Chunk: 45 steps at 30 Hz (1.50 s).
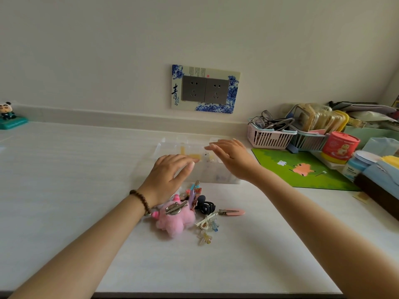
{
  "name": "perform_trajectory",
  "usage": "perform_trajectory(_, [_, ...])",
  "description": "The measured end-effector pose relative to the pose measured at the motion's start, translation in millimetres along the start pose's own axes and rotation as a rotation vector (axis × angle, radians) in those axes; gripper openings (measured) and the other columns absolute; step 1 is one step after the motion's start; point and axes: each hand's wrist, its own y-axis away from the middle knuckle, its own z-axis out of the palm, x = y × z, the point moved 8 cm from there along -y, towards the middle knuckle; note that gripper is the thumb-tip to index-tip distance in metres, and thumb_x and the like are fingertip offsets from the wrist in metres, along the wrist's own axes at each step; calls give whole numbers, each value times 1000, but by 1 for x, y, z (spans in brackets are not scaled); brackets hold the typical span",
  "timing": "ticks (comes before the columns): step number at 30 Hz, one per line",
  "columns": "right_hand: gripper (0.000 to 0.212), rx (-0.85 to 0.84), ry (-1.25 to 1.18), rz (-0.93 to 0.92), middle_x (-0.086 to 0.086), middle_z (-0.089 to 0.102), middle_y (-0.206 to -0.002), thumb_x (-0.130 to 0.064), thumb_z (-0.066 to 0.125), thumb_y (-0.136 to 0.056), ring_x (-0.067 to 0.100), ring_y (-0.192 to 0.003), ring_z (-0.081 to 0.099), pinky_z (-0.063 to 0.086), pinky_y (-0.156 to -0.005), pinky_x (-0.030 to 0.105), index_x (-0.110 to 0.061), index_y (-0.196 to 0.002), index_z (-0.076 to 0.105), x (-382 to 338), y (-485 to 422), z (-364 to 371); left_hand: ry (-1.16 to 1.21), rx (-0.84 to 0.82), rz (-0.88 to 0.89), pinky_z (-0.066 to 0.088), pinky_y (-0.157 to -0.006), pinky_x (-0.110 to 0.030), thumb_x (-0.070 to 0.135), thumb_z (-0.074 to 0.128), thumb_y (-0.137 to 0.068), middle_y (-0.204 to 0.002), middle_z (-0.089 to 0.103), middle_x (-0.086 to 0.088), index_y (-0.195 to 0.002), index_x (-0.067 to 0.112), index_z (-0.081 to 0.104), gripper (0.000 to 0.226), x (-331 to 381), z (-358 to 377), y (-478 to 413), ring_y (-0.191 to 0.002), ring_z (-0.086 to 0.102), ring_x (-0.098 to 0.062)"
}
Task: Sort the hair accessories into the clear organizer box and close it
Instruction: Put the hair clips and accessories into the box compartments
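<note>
The clear organizer box sits on the white table beyond a small pile of hair accessories; I cannot tell if its lid is up or down. Both hands hover over it with spread fingers, holding nothing: my left hand above its left part, my right hand above its right part. The pile in front holds a pink plush clip, a black hair tie, a pink flat clip, white clips, several small translucent clips and colourful clips.
A green mat lies right of the box. Behind it stand a pink basket with glasses, a red tin and other clutter. A figurine stands at the far left. The table's front edge is near.
</note>
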Motion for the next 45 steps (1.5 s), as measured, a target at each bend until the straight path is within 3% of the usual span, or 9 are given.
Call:
perform_trajectory(3, [32,123,-249,5,-5,70,-106,-37,44,-95,7,-95,60,46,-85,27,-21,-104,69,-12,21,-26,21,-4,-8,19,-103,-25,67,8,-84,-122,50,21,-122,36,52,65,1,0,0,-119,41,-1])
perform_trajectory(5, [23,5,-353,10,-11,71,-92,-34,53,-90,5,-78,62,49,-71,20,-20,-96,71,-17,39,-27,12,-5,-3,20,-104,-26,67,8,-84,-121,48,23,-122,35,52,66,1,0,0,-118,41,1])
perform_trajectory(9, [17,-381,-269,24,-16,69,-92,-32,64,-84,-1,-79,62,50,-73,14,-25,-97,71,-10,74,5,-5,6,16,23,-104,-28,64,9,-86,-119,49,23,-122,31,54,66,4,-1,0,-115,40,3])
perform_trajectory(12, [20,-441,-263,62,-11,68,-95,-33,71,-78,-2,-76,57,44,-69,11,-29,-98,70,2,88,20,-9,12,17,24,-105,-31,63,10,-87,-121,52,20,-121,30,54,65,3,-1,0,-115,41,2])
perform_trajectory(23, [15,-339,-364,52,-3,69,-86,-20,70,-80,2,-70,58,49,-68,19,-17,-93,62,-2,86,20,-20,0,5,20,-103,-26,60,13,-87,-125,54,15,-123,30,54,61,1,0,1,-113,38,5])
perform_trajectory(32, [5,345,-504,148,-7,72,-76,-19,64,-86,3,-75,66,49,-77,10,-17,-89,67,24,18,-59,-10,-4,3,18,-102,-23,62,15,-85,-120,47,24,-123,36,51,58,1,-1,1,-112,36,6])
perform_trajectory(39, [23,152,-62,227,2,67,-113,-26,58,-89,18,-102,59,48,-90,38,-21,-109,68,41,-1,-21,-45,89,7,28,-108,-41,64,23,-86,-129,53,7,-125,26,52,61,-7,-15,-1,-123,42,-10])
perform_trajectory(42, [17,256,-220,120,-4,68,-100,-24,61,-87,9,-86,60,52,-81,35,-21,-101,69,15,16,-28,-52,210,-95,24,-112,-39,60,29,-86,-140,45,0,-133,20,43,63,-22,-30,-1,-131,34,-15])
perform_trajectory(45, [14,-39,-385,11,-11,69,-94,-27,63,-85,5,-77,62,53,-73,26,-20,-96,70,-19,36,-7,118,190,-279,16,-114,-33,58,37,-85,-150,28,3,-140,25,31,64,-45,-24,3,-138,20,-11])
